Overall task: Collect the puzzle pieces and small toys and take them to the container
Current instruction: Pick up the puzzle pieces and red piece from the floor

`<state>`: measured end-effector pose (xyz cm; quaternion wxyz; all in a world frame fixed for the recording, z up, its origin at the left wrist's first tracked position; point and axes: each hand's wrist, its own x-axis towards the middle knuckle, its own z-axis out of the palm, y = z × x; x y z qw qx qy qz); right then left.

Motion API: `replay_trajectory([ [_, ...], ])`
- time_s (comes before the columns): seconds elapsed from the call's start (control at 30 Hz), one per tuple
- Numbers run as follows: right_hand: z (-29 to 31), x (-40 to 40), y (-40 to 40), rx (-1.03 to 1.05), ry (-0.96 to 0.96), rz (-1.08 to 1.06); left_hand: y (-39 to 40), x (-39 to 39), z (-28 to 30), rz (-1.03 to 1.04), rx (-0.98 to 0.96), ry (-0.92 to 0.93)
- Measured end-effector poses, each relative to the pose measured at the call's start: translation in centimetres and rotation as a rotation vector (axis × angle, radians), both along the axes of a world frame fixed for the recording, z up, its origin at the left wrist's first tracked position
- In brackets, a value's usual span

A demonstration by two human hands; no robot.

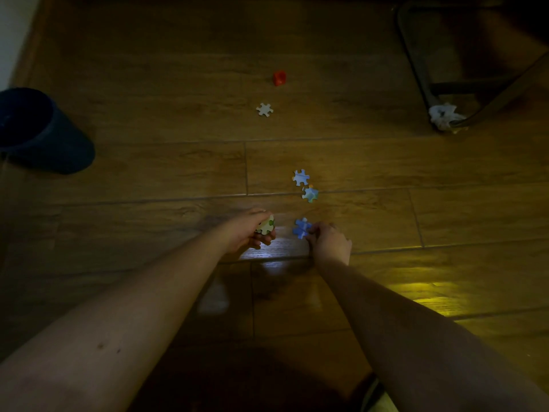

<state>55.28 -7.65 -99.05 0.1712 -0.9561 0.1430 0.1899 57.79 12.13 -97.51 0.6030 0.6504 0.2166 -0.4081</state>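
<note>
Head view, dim light: the right hand (329, 240) pinches a blue puzzle piece (301, 228) low over the wooden floor (178, 173). Just left of that piece, the left hand (248, 233) curls around a pale green-marked piece (266, 225). Beyond the blue piece lie a light-blue piece (301, 177) and a teal piece (310, 194), farther off a white piece (264, 109) and red toy (279, 77). Far left stands a dark container (41, 132).

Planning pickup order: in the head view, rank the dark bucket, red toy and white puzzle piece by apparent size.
1. Dark bucket, largest.
2. White puzzle piece and red toy: look alike, so unranked.
</note>
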Motion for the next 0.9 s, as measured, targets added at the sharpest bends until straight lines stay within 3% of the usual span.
replay_trajectory([
  [0.17, 0.2, -0.1, 0.3, 0.042, 0.014, 0.006, 0.0, -0.1, 0.0, 0.001, 0.017, 0.013],
  [0.43, 0.4, -0.7, 0.1, 0.379, 0.027, -0.089, -0.3, -0.3, -0.4, 0.014, 0.049, -0.001],
  [0.63, 1.7, -0.3, 0.9, 0.583, 0.059, -0.202, -1.3, -0.1, 0.0, 0.178, 0.056, 0.031],
  [0.8, 3.3, -0.3, 1.9, 0.828, 0.163, -0.267, -1.6, -0.1, -0.3, 0.183, 0.089, 0.048],
  [0.9, 3.8, -0.4, 2.2, 0.831, 0.179, -0.208, -2.1, -0.5, 0.1, 0.15, 0.025, 0.07],
])
